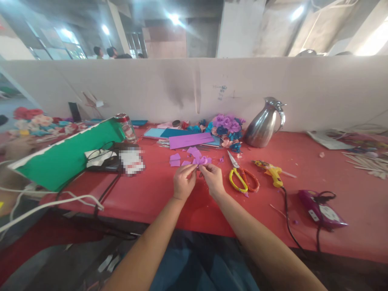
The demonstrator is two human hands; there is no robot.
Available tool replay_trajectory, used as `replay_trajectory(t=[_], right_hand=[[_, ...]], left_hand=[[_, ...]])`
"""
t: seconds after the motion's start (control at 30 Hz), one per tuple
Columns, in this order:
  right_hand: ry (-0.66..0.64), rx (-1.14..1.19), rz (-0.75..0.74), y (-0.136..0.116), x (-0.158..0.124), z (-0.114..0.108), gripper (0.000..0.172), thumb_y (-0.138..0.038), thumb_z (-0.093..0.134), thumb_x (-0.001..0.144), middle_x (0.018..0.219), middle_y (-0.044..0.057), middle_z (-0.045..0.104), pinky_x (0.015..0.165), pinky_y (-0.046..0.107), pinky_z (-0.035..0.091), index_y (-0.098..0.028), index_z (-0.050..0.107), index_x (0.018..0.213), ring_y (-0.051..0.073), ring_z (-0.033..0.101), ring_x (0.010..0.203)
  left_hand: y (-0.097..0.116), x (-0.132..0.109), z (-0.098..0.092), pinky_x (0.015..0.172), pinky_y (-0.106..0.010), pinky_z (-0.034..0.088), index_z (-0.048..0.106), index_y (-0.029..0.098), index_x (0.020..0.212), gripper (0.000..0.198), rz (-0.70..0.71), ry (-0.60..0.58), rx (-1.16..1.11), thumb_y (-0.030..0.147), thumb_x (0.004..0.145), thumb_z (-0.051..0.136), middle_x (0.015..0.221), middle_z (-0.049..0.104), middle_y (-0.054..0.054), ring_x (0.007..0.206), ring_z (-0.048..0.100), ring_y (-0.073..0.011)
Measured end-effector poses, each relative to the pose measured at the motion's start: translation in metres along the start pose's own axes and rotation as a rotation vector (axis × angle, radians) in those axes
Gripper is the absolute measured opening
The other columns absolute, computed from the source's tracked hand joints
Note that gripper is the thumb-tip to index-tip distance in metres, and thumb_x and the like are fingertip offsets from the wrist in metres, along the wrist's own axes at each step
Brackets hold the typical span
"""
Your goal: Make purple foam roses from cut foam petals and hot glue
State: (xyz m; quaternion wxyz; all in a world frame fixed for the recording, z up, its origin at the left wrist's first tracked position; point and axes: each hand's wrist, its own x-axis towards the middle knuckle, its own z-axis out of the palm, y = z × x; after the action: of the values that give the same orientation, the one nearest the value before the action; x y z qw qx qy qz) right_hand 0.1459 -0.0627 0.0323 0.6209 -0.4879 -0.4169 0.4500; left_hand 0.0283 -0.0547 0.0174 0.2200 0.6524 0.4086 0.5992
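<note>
Along the bench's [303, 161] far edge stands the partition [136, 85], and before it, left to right, I see the jar [127, 130], the sheets [190, 140], the bunch [227, 124] and the jug [261, 127]. Nearer the front edge, the left hand [184, 181] and right hand [212, 178] meet at a flower [202, 161], petals [175, 160] beside it on the left, then scissors [238, 169] and glue gun [274, 176] to the right. The box [318, 208] sits farther right by that edge, sticks [362, 161] behind it, while over left the board [63, 163] stretches from near the front left corner back to the jar.
</note>
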Motion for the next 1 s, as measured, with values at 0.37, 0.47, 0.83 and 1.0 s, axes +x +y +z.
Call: replay_trajectory(t=[0.37,0.47,0.83,1.0], right_hand=[[-0.092,-0.037,-0.041,-0.002,-0.002,-0.001,0.017,-0.034,0.063,0.067,0.053,-0.003,0.056,0.051,0.023,0.036,-0.018,0.066,0.066,0.010,0.046,0.048],[-0.137,-0.047,-0.045,-0.002,-0.002,-0.002,0.016,-0.033,0.062,0.068,0.052,-0.004,0.055,0.052,0.024,0.036,-0.018,0.067,0.065,0.010,0.045,0.048],[-0.144,-0.130,-0.141,0.008,0.002,-0.003,0.016,-0.030,0.058,0.071,0.061,-0.001,0.063,0.058,0.025,0.041,-0.019,0.068,0.066,0.013,0.051,0.055],[-0.156,-0.142,-0.153,0.010,0.001,-0.003,0.016,-0.029,0.057,0.070,0.062,-0.002,0.061,0.058,0.025,0.038,-0.019,0.069,0.069,0.013,0.050,0.056]], left_hand=[[-0.010,0.006,-0.004,0.080,-0.032,0.048,0.073,0.019,0.076,0.013,-0.365,0.007,-0.351,0.030,0.071,0.070,0.077,0.071,-0.003,0.077,0.064,-0.0185],[-0.014,0.007,-0.003,0.078,-0.030,0.047,0.070,0.018,0.071,0.011,-0.440,0.025,-0.436,0.026,0.065,0.074,0.072,0.068,-0.001,0.071,0.061,-0.0152],[-0.008,0.006,-0.002,0.073,-0.026,0.044,0.065,0.017,0.076,0.024,-0.535,-0.121,-0.528,0.036,0.065,0.076,0.073,0.062,0.000,0.070,0.055,-0.0124],[-0.014,0.006,-0.004,0.067,-0.023,0.037,0.064,0.017,0.071,0.027,-0.491,-0.170,-0.453,0.043,0.071,0.072,0.066,0.052,0.002,0.065,0.046,-0.0108]])
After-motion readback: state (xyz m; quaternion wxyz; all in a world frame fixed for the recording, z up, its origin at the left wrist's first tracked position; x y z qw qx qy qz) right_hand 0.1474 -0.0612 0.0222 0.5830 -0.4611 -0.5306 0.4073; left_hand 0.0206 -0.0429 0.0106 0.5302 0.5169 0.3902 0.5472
